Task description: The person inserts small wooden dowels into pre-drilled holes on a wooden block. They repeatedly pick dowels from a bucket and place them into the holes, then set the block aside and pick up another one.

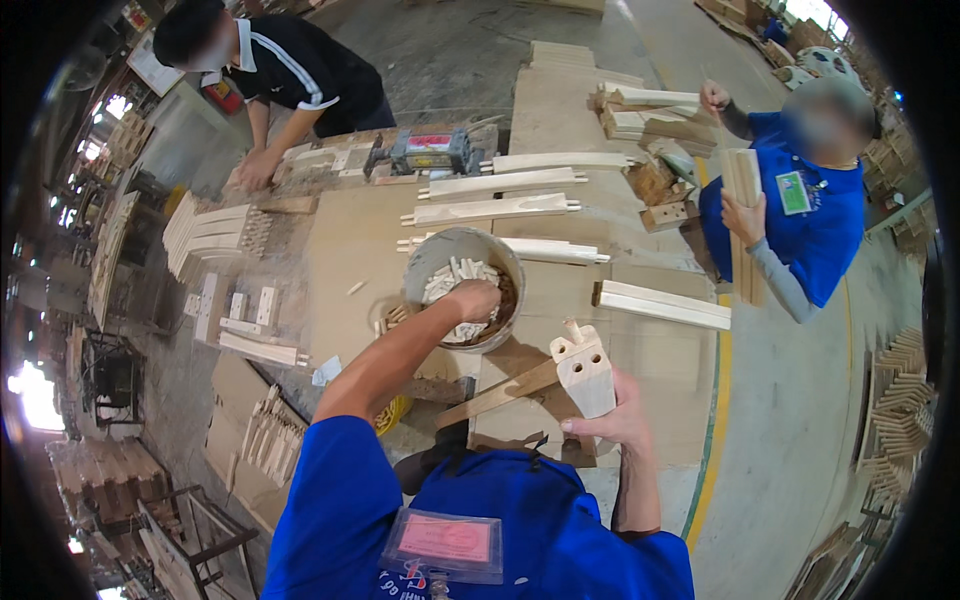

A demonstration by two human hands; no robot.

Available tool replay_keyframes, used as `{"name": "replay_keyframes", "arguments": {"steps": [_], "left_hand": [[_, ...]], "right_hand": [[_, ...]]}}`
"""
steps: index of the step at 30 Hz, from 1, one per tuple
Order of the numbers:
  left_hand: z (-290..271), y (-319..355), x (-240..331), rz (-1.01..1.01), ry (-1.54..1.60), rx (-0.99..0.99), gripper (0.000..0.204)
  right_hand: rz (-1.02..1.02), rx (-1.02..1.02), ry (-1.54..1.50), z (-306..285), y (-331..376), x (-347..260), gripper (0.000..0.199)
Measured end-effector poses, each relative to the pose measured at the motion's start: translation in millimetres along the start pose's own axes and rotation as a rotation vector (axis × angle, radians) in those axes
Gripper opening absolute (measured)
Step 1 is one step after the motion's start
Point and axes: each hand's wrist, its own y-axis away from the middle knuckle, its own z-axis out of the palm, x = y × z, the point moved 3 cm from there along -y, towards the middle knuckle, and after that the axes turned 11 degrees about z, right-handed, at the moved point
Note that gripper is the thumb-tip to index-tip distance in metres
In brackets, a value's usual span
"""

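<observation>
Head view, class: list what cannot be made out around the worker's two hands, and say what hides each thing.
- Left hand fingertips: head view, buried among the dowels in the grey bucket; grip unclear.
- Bucket's bottom: head view, covered by dowels and the hand.
- Wooden block lower end: head view, wrapped by the right hand.
- Hammer head: head view, hidden behind the blue shirt.

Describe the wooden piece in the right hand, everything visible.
The wooden piece is a pale, unfinished block of light wood with squared faces. Its top end shows two dark round holes, and one short dowel stands up from that end. It is held roughly upright, tilted slightly left, above the workbench and just right of the bucket. The right hand grips its lower end; nothing else touches it.
</observation>
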Motion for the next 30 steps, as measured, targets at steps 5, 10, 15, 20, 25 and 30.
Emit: {"name": "replay_keyframes", "arguments": {"steps": [5, 10, 15, 20, 25, 30], "left_hand": [[-51, 53, 2, -0.132, 0.206, 0.28, 0.025], [-109, 124, 38, -0.183, 0.668, 0.703, 0.023], [-135, 190, 115, 0.178, 1.361, 0.855, 0.023], [-135, 200, 157, 0.126, 1.345, 0.823, 0.017], [-134, 204, 170, 0.056, 1.254, 0.775, 0.012], [-143, 203, 170, 0.104, 0.944, 0.793, 0.013]], "right_hand": [[-0.026, -0.032, 0.045, 0, 6, 2, 0.084], [-0.108, -0.04, 0.026, 17, 1, -17, 0.068], [-0.047, -0.137, 0.003, 27, -5, -20, 0.065], [-0.094, -0.167, 0.017, 35, -9, -16, 0.065], [-0.124, -0.172, 0.066, 39, -7, -24, 0.069], [-0.138, -0.152, 0.158, 42, -6, -41, 0.075]]}}
